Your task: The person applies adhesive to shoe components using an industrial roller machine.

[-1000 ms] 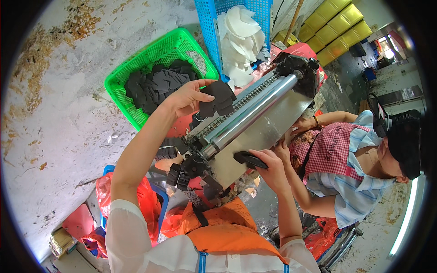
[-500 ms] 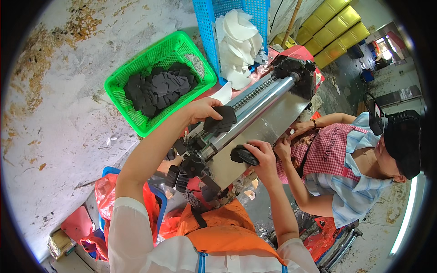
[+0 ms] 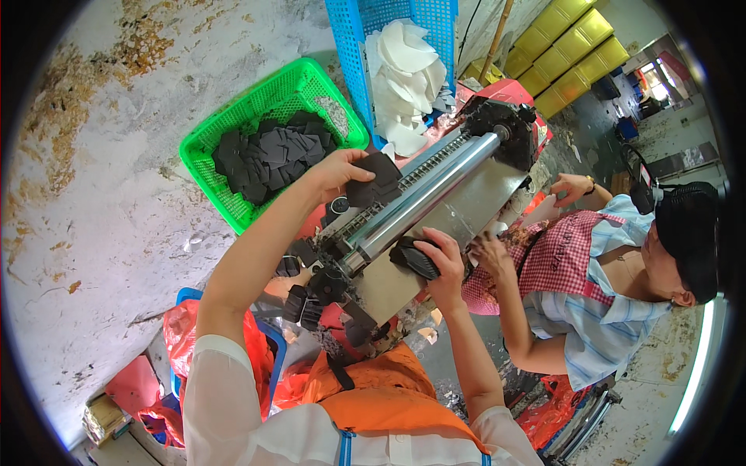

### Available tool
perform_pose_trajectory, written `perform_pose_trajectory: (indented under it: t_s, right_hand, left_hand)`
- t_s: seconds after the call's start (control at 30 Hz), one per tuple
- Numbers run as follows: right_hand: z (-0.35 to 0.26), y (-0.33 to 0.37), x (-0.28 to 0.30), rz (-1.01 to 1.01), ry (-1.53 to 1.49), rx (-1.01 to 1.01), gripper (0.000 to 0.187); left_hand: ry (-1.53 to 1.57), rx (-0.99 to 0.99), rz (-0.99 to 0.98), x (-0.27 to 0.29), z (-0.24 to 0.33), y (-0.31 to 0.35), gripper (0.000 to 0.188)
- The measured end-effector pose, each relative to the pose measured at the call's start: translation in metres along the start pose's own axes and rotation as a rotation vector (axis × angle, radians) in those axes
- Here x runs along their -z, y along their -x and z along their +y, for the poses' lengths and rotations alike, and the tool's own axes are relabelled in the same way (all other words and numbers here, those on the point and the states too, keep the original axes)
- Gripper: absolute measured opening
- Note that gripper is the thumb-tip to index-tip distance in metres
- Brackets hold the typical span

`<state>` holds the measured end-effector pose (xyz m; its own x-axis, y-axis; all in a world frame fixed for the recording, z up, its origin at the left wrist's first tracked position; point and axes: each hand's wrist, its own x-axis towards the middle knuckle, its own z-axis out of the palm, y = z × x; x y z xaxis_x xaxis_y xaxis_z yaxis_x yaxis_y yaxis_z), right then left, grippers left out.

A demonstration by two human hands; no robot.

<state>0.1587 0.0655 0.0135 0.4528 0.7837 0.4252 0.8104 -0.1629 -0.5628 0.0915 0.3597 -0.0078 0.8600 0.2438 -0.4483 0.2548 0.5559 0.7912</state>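
My left hand point(image 3: 336, 172) holds a stack of dark grey flat pieces point(image 3: 374, 179) at the back edge of a roller machine point(image 3: 435, 194), just beside its steel roller point(image 3: 423, 194). My right hand point(image 3: 439, 256) grips a black ribbed pad point(image 3: 413, 259) on the machine's slanted metal front plate. Behind my left hand stands a green basket point(image 3: 233, 128) filled with more dark grey pieces point(image 3: 268, 155).
A blue basket point(image 3: 365, 46) of white cut pieces point(image 3: 408, 78) stands behind the machine. A second person in a checked apron point(image 3: 575, 256) works at the machine's right side with both hands near it. Orange and red bags lie below; yellow crates point(image 3: 575, 46) are stacked far right.
My left hand has moved with the dark pieces from near the green basket down to the roller. My right hand stays on the black pad.
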Motion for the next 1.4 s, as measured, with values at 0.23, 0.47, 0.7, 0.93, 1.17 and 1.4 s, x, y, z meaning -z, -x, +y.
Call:
perform_pose_trajectory:
  t_s: [0.23,0.47,0.7,0.93,1.17,1.4]
  right_hand:
    - [0.010,0.008,0.010,0.023,-0.369,-0.278,0.034]
    - [0.002,0.005,0.012,-0.023,-0.293,-0.229,0.038]
    - [-0.012,0.009,0.022,-0.099,-0.216,-0.280,0.042]
    - [-0.020,0.005,0.024,-0.127,-0.118,-0.281,0.037]
    - [-0.019,0.003,0.018,-0.112,-0.069,-0.258,0.040]
    - [-0.017,0.006,0.036,-0.236,-0.087,-0.228,0.042]
  left_hand:
    - [0.041,0.137,-0.054,0.021,-0.007,-0.015,0.043]
    - [-0.030,-0.145,0.178,0.095,0.023,0.017,0.052]
    - [-1.567,-0.696,1.063,0.133,-0.005,0.015,0.055]
    - [-1.780,-0.644,0.111,0.054,-0.081,-0.093,0.025]
    - [-1.408,-0.965,0.395,0.053,-0.053,-0.038,0.029]
    - [-1.743,-0.936,1.133,0.153,0.001,0.072,0.020]
